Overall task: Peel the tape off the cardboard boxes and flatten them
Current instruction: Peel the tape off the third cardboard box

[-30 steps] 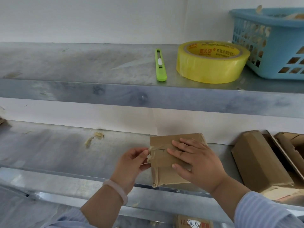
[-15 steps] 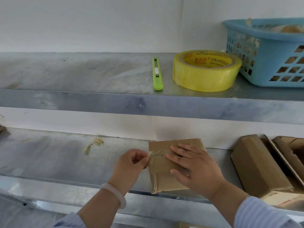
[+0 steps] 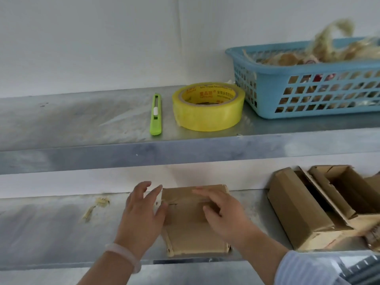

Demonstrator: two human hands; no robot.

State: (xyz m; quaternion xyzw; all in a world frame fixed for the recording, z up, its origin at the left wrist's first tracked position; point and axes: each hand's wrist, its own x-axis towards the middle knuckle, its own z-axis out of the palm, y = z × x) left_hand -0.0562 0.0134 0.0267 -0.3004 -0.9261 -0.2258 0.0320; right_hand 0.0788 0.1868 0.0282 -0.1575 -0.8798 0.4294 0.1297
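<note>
A small brown cardboard box point(image 3: 191, 233) wrapped in clear tape lies on the lower metal shelf point(image 3: 51, 229), near its front edge. My left hand point(image 3: 141, 214) is at the box's left side with fingers spread and straight, its fingertips at the upper left corner. My right hand point(image 3: 220, 212) lies flat on top of the box with straight fingers. The picture is blurred, so I cannot make out a loose tape end at the left edge.
Several opened cardboard boxes point(image 3: 320, 206) crowd the lower shelf at the right. On the upper shelf point(image 3: 185, 149) lie a green box cutter point(image 3: 155, 115), a yellow tape roll point(image 3: 207, 106) and a blue basket point(image 3: 308, 83) full of peeled tape. Tape scraps point(image 3: 96, 206) lie at the left.
My left hand has let go of the tape end it was pinching and spread its fingers. The view has tilted up and shifted, and the box now lies more squarely under both hands.
</note>
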